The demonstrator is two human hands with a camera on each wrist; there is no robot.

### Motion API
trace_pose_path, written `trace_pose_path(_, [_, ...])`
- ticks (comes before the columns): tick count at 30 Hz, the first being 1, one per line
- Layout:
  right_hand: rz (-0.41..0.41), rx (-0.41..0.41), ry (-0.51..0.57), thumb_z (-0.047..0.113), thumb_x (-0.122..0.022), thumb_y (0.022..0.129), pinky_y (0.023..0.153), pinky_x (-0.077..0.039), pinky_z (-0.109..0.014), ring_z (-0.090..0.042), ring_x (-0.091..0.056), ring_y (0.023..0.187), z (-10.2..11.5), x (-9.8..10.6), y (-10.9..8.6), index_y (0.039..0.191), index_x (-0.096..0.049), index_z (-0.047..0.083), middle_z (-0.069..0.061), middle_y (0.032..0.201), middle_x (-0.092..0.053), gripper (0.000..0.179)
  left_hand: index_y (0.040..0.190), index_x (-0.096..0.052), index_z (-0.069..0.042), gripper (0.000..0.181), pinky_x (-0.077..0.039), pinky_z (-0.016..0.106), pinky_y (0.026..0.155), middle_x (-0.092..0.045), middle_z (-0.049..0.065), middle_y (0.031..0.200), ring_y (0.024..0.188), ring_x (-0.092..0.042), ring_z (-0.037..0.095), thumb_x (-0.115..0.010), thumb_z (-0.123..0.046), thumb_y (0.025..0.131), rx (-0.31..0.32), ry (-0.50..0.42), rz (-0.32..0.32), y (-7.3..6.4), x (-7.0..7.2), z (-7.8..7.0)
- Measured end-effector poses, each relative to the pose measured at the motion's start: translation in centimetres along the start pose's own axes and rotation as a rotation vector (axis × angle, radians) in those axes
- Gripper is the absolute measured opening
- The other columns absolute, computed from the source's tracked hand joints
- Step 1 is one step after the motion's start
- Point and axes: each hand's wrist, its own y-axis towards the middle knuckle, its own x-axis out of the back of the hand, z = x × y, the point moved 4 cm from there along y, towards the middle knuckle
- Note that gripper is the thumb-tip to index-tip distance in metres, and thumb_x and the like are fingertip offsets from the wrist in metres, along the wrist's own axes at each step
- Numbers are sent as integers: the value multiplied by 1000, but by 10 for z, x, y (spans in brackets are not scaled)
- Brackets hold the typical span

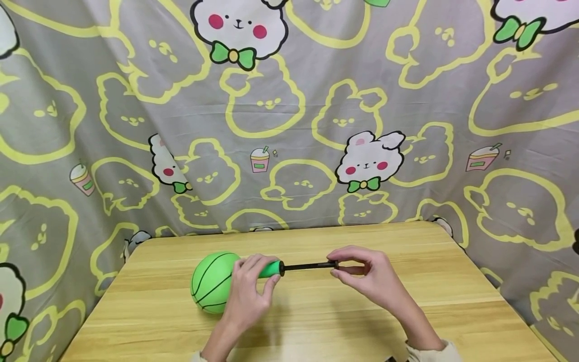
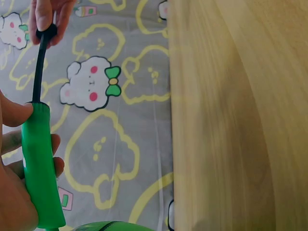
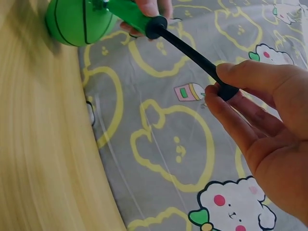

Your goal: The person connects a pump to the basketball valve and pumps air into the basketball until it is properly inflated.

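Observation:
A small green hand pump (image 2: 41,163) lies roughly level above the table, its black rod (image 1: 309,266) drawn out to the right. My left hand (image 1: 250,286) grips the green barrel, fingers curled round it. The end of the rod is pinched between thumb and fingers of my right hand (image 1: 368,274). At the left end of the pump sits a green ball (image 1: 212,281) with black basketball lines. In the right wrist view the pump's tip meets the ball (image 3: 72,21); in the head view my left hand hides that joint.
The light wooden table (image 1: 316,322) reaches back to a grey curtain (image 1: 298,120) printed with yellow outlines and white cartoon animals. Curtain cloth also hangs at the left and right sides. A small dark object (image 1: 390,359) shows at the bottom edge near the right sleeve.

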Motion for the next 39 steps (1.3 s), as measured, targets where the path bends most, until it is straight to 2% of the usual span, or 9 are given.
trace_pose_path(9, [18, 10, 12, -2, -80, 85, 81, -59, -37, -23, -71, 103, 2, 5, -1, 112, -76, 8, -18, 112, -70, 29, 114, -72, -16, 28, -39, 44, 92, -69, -6, 103, 96, -63, 11, -75, -17, 86, -1, -1, 6, 0, 0, -2])
trace_pose_path(15, [26, 22, 4, -1, -81, 85, 82, -58, -39, -23, -69, 106, 3, 6, 0, 110, -76, 9, -13, 114, -68, 28, 114, -72, -15, 27, -39, 45, 91, -69, -6, 104, 96, -63, 12, -75, -17, 87, -2, -5, 6, -1, 1, -2])
trace_pose_path(23, [6, 43, 40, -5, -81, 83, 80, -59, -40, -24, -70, 102, 3, 3, 1, 109, -76, 5, -15, 109, -68, 29, 114, -72, -13, 28, -39, 46, 92, -70, -5, 105, 98, -64, 14, -75, -15, 86, 3, -13, 4, 1, 1, -3])
trace_pose_path(28, [-21, 76, 25, -8, -80, 82, 76, -59, -40, -23, -71, 97, 4, -1, 3, 110, -76, 2, -17, 103, -69, 30, 114, -72, -13, 29, -38, 47, 93, -70, -3, 105, 98, -63, 17, -74, -14, 85, -11, 8, -4, 1, 1, -5])
trace_pose_path(39, [-53, 87, 33, -11, -80, 80, 74, -60, -39, -21, -72, 93, 2, -8, 2, 109, -77, 0, -17, 100, -71, 31, 111, -71, -14, 30, -40, 46, 90, -69, -5, 103, 98, -64, 15, -75, -11, 82, -36, 15, -16, -1, -2, -10])
